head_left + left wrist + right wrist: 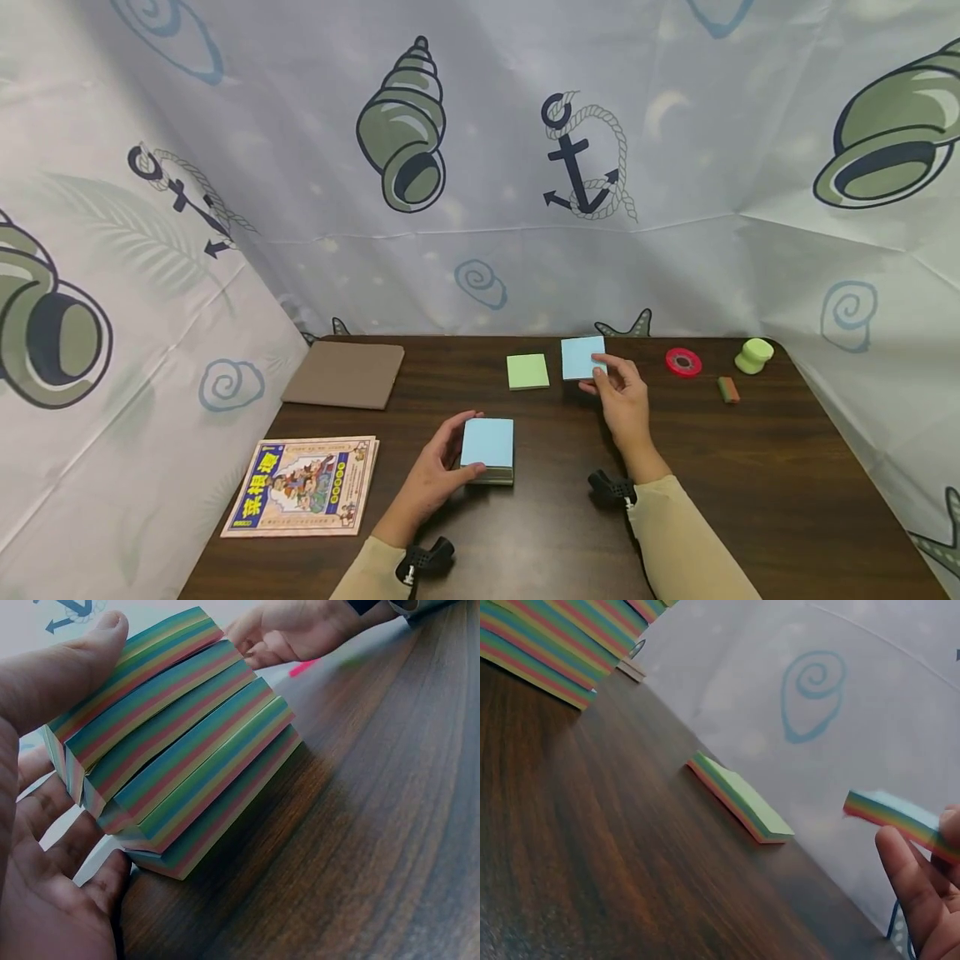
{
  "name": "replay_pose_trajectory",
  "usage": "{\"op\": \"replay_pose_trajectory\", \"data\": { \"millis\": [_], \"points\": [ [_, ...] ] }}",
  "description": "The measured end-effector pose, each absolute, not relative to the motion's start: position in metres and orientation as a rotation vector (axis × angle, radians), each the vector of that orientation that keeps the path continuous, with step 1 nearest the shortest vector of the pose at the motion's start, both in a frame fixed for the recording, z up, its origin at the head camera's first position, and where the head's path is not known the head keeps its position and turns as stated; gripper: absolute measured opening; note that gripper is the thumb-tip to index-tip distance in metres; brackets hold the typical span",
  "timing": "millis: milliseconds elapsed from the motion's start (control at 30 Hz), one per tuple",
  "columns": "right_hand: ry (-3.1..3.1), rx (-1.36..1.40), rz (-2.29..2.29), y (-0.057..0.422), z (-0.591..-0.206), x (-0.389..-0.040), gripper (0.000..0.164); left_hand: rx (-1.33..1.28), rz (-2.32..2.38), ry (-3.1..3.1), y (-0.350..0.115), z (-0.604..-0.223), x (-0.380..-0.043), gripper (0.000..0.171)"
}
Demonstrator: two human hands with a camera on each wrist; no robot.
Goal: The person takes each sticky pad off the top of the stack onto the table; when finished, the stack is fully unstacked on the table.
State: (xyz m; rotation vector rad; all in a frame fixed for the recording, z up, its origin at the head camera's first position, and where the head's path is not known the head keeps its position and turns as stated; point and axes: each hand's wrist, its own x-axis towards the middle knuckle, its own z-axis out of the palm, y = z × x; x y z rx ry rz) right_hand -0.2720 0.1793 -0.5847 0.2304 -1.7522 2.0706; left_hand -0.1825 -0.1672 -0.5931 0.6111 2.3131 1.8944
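My left hand [431, 479] grips a stack of sticky note pads [487, 446], thumb on one side and fingers around the other. In the left wrist view the stacked pads [187, 742] show striped edges of several colours, slightly uneven, with the lowest close to the tabletop. Farther back, my right hand [628, 408] pinches a single blue-topped sticky note pad [579, 358] between thumb and fingers. The right wrist view shows this pad [866, 806] raised, with its rainbow edge visible. A green-topped sticky note pad [528, 372] lies flat to its left.
At the back left lies a flat grey-brown board [345, 375], with an illustrated book [303, 487] nearer me. On the right are a red ring-shaped item [683, 362], a small orange-and-green block [728, 389] and a light green knob-like object [753, 356]. A patterned curtain [495, 167] hangs behind the table.
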Motion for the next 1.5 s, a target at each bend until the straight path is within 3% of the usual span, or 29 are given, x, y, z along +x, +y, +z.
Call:
{"op": "replay_pose_trajectory", "data": {
  "millis": [467, 767, 1500],
  "points": [
    [-2.022, 0.131, 1.924, 0.177, -0.589, -0.278, 0.039, 0.611, 1.87, 2.336, -0.169, -0.59, -0.183, 0.086],
    [-2.392, 0.087, 1.46, 0.181, -0.594, -0.277, 0.043, 0.607, 1.877, 2.318, -0.168, -0.591, -0.182, 0.085],
    [-2.8, 0.177, 1.011, 0.178, -0.592, -0.272, 0.074, 0.609, 1.877, 2.32, -0.167, -0.593, -0.183, 0.086]
  ]
}}
